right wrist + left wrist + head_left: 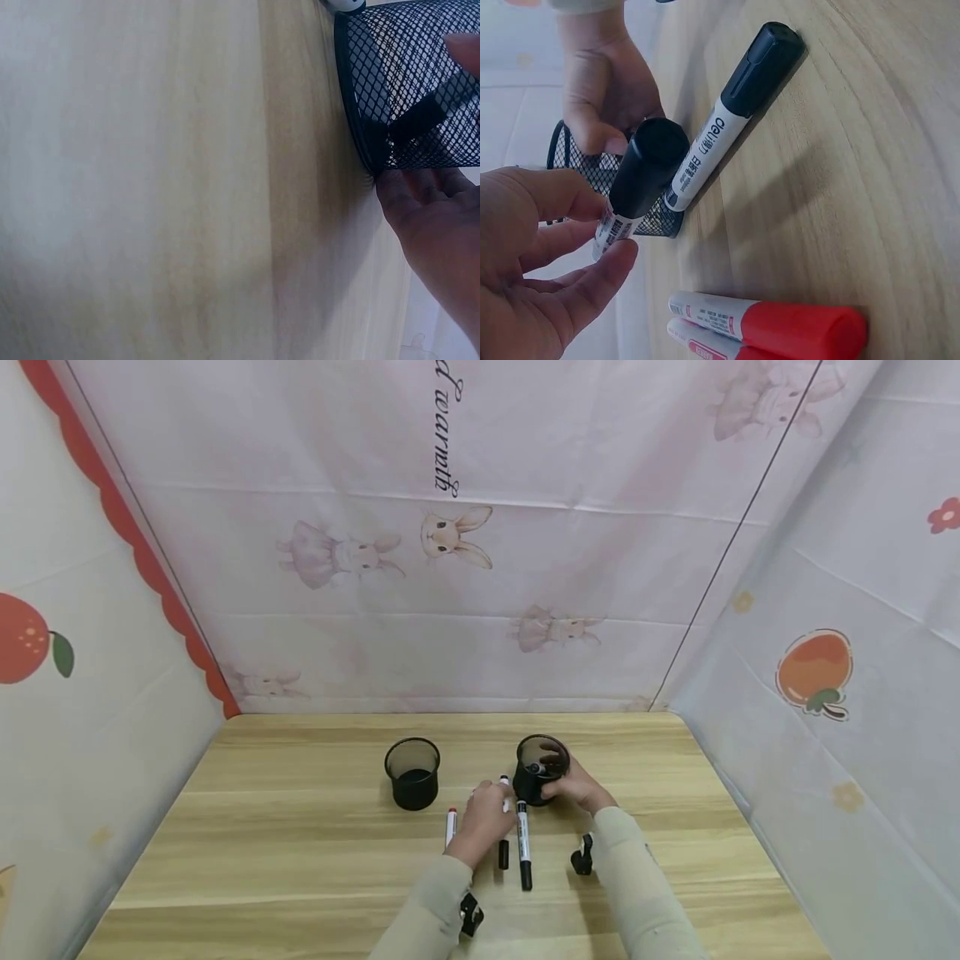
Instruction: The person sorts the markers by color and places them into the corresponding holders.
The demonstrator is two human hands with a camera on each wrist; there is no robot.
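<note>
My left hand pinches a whiteboard marker with a white barrel and black cap, lifted over the table, its cap toward me. My right hand grips the right-hand black mesh pen cup, thumb at the near side and fingers around the back. Inside that cup a dark-capped marker leans, seen through the mesh in the right wrist view. Another black-capped marker lies on the table, its far end close to the cup's base. Beside the left hand lie two red-capped markers, side by side.
A second black mesh pen cup stands upright to the left, at the back of the wooden table. Small black devices sit at both wrists. Printed cloth walls enclose the table's back and sides.
</note>
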